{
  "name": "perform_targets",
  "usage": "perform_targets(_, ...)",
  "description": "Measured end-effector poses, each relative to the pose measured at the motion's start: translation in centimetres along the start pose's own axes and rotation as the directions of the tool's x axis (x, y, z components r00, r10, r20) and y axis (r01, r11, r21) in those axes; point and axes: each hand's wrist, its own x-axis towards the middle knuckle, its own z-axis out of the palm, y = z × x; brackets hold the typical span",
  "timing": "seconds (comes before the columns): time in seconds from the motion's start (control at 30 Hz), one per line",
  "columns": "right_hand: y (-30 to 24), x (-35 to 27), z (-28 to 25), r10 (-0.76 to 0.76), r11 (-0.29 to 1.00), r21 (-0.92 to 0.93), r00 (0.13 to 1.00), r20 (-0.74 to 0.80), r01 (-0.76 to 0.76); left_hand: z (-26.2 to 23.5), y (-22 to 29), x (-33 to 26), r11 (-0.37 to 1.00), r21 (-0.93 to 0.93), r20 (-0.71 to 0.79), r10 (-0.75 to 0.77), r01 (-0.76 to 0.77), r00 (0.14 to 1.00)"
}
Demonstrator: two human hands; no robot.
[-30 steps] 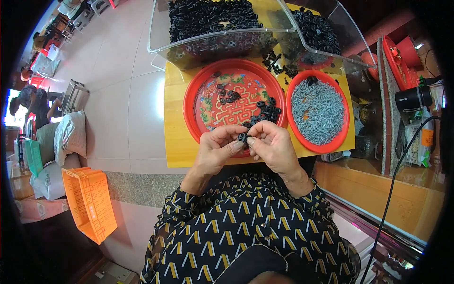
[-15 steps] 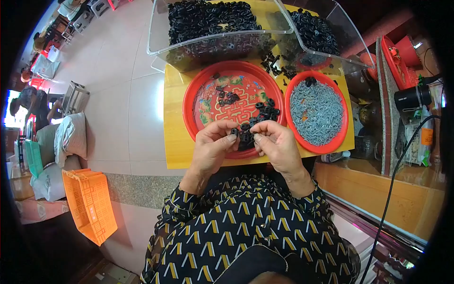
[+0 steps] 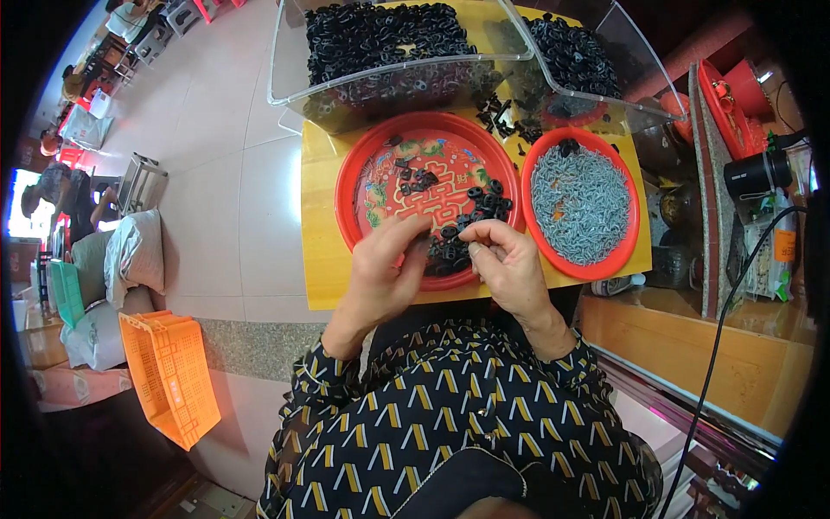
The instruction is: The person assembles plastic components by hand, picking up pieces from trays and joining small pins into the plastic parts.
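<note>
My left hand (image 3: 385, 264) is bent over the near left part of a round red tray (image 3: 343, 186). Its fingers are curled, and whatever lies between them is hidden. Across from it, my right hand (image 3: 508, 268) pinches thumb and forefinger together above a heap of small black plastic parts (image 3: 450, 253); anything in the pinch is too small to make out. More black oval parts (image 3: 489, 201) lie along the tray's right side, and a few black pieces (image 3: 418, 180) rest near its middle. To the right, an oval red tray (image 3: 635, 203) holds many silver screws (image 3: 579, 203).
Two clear plastic bins (image 3: 402, 65) full of black parts stand at the table's far side. Loose black pieces (image 3: 497, 117) lie before them on the yellow table (image 3: 324, 259). An orange crate (image 3: 173, 381) is at left; a black cable (image 3: 722, 320) hangs at right. People sit far left.
My left hand has turned over and lifted slightly, so the black oval part seen at its fingertips is now out of sight. My right hand stays nearly in place.
</note>
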Motion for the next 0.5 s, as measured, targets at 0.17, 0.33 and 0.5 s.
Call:
perform_targets(0.17,0.9,0.0,0.0,-0.150,0.979,-0.142,0.988,-0.025,0.145,-0.3,-3.8,0.9,0.971,0.238,0.032,-0.011,0.003,0.999)
perform_targets(0.33,0.7,0.1,-0.2,-0.108,0.988,-0.112,0.994,-0.023,0.105,-0.1,-2.4,0.1,0.561,-0.660,0.245,-0.468,0.499,0.849)
perform_targets(0.5,0.4,0.1,0.1,-0.022,0.998,-0.051,1.000,-0.013,0.022,0.3,-1.9,-0.9,0.371,-0.758,0.323,-0.502,0.537,0.802)
